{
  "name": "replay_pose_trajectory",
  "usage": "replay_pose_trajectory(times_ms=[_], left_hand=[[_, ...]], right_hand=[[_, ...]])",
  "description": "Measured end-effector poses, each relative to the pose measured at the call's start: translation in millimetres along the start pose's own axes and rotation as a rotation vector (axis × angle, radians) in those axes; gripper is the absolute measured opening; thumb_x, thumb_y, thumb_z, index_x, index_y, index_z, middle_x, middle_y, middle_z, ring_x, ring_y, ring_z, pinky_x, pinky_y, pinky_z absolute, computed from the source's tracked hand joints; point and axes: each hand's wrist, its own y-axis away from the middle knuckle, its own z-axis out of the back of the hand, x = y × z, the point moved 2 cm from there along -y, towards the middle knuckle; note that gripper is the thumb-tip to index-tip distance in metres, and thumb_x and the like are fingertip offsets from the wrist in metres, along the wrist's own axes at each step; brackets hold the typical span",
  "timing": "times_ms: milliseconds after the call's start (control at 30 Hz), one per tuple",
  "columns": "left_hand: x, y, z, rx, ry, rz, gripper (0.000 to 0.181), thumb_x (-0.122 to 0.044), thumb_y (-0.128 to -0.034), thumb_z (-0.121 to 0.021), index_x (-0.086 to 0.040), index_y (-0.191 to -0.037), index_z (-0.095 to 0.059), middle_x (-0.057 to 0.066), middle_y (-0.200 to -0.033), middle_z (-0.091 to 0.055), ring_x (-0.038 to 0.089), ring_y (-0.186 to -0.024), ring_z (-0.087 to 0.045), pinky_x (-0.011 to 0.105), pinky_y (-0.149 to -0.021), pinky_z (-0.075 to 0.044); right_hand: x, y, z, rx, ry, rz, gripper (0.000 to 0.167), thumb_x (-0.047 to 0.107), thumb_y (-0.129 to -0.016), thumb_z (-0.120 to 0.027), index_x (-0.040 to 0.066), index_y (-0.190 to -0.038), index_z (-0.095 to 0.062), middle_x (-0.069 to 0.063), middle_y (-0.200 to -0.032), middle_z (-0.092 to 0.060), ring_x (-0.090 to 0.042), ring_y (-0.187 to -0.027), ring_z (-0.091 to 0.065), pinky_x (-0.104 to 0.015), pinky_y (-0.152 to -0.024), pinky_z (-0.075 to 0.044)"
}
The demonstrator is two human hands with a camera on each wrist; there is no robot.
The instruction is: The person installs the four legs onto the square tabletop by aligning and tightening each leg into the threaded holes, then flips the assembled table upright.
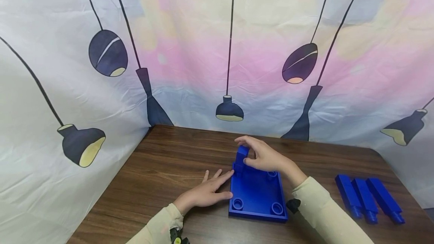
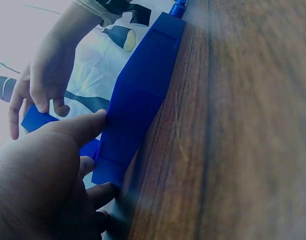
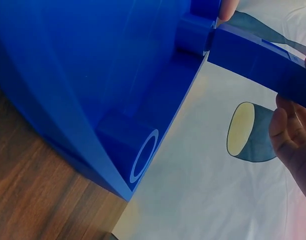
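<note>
In the head view, the blue tray (image 1: 257,190) lies on the table (image 1: 183,148) at the lower centre of the frame. The right hand (image 1: 263,157) pinches the upper end of a blue post (image 1: 240,161) standing at the tray's upper-left corner. The left hand (image 1: 206,194) grips nothing; its fingers are spread, the fingertips and thumb touching the tray's left edge.

The post could tip or jam if pushed while leaning, since its foot meets a narrow ring; how deep it sits cannot be told. A sideways push could also slide the tray, as only light fingers seem to steady it.

Counted: two hands, one tray, four posts (one held, three loose posts (image 1: 364,197) lying at the lower right), and three uncovered rings (image 3: 125,136), plus one at the held post's foot.
</note>
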Motion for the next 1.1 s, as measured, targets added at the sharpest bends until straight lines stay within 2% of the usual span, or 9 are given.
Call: replay_pose_trajectory(times_ms=[100,233,333,467,567,733,900,1000,1100], left_hand=[[3.5,-1.2,-0.7,0.0,0.011,-0.018,0.076,-0.056,-0.1069,-0.054,-0.026,-0.17,-0.024,0.005,-0.174,-0.025,0.042,-0.161,-0.005,0.07,-0.12,0.015],[17.3,-4.9,-5.7,-0.019,0.029,-0.032,0.077,-0.061,-0.1052,-0.053,-0.033,-0.17,-0.023,-0.001,-0.174,-0.024,0.039,-0.162,-0.004,0.069,-0.119,0.018],[26.9,-8.3,-9.4,-0.027,0.031,-0.034,0.078,-0.065,-0.1032,-0.054,-0.037,-0.169,-0.022,-0.005,-0.173,-0.024,0.035,-0.162,-0.004,0.066,-0.12,0.02],[30.6,-10.2,-10.6,-0.023,0.035,-0.042,0.078,-0.063,-0.1039,-0.054,-0.035,-0.17,-0.023,-0.002,-0.174,-0.025,0.039,-0.162,-0.004,0.07,-0.118,0.018],[23.3,-7.8,-7.8,-0.016,0.033,-0.043,0.077,-0.06,-0.1052,-0.054,-0.032,-0.17,-0.023,0.001,-0.174,-0.025,0.042,-0.161,-0.005,0.072,-0.118,0.016],[11.7,-2.6,-4.2,-0.014,0.027,-0.025,0.076,-0.059,-0.1059,-0.054,-0.032,-0.17,-0.024,0.001,-0.174,-0.026,0.041,-0.161,-0.006,0.07,-0.119,0.016],[4.8,-1.0,-2.5,-0.011,0.002,0.01,0.074,-0.054,-0.107,-0.055,-0.028,-0.17,-0.025,0.001,-0.174,-0.026,0.039,-0.162,-0.007,0.068,-0.121,0.015],[2.2,-0.4,-1.2,0.0,-0.005,0.011,0.075,-0.053,-0.1075,-0.055,-0.025,-0.17,-0.025,0.003,-0.174,-0.026,0.04,-0.161,-0.006,0.069,-0.121,0.014],[3.5,-0.2,-1.5,0.0,0.006,-0.011,0.076,-0.056,-0.107,-0.053,-0.026,-0.17,-0.024,0.004,-0.174,-0.025,0.042,-0.161,-0.006,0.07,-0.119,0.015]], right_hand=[[0,0.4,0,0.002,-0.001,-0.005,0.061,0.004,-0.095,-0.072,0.008,-0.152,-0.049,-0.015,-0.141,-0.063,-0.024,-0.088,-0.064,-0.03,-0.069,-0.054],[-1,0.8,0,0.006,-0.006,-0.01,0.063,0.005,-0.094,-0.074,0.008,-0.152,-0.048,-0.015,-0.142,-0.062,-0.035,-0.094,-0.066,-0.03,-0.068,-0.054],[-1,0.8,0,0.007,-0.001,-0.012,0.064,0.005,-0.094,-0.074,0.008,-0.152,-0.048,-0.015,-0.142,-0.063,-0.029,-0.09,-0.066,-0.03,-0.068,-0.054],[-1,0.7,0,0.006,0.009,-0.016,0.063,0.006,-0.094,-0.074,0.009,-0.152,-0.049,-0.014,-0.14,-0.063,-0.016,-0.081,-0.061,-0.03,-0.068,-0.054],[0,0.6,0,0.003,0.01,-0.019,0.063,0.007,-0.095,-0.075,0.009,-0.152,-0.049,-0.013,-0.138,-0.064,-0.013,-0.081,-0.061,-0.031,-0.07,-0.054],[0,0.9,-1,-0.002,0.006,-0.028,0.063,0.011,-0.095,-0.078,0.008,-0.151,-0.05,-0.013,-0.136,-0.064,-0.02,-0.086,-0.064,-0.031,-0.073,-0.055],[0,0.8,-2,-0.01,0.021,-0.035,0.064,0.014,-0.095,-0.08,0.007,-0.151,-0.051,-0.012,-0.137,-0.063,-0.018,-0.099,-0.064,-0.034,-0.076,-0.057],[-1,0.8,-2,-0.015,0.031,-0.034,0.063,0.016,-0.095,-0.08,0.009,-0.151,-0.051,-0.011,-0.138,-0.063,-0.02,-0.109,-0.062,-0.037,-0.079,-0.057],[-1,1.1,-2,-0.016,0.042,-0.03,0.062,0.016,-0.095,-0.08,0.009,-0.15,-0.052,-0.011,-0.138,-0.062,-0.021,-0.11,-0.062,-0.037,-0.081,-0.057]])
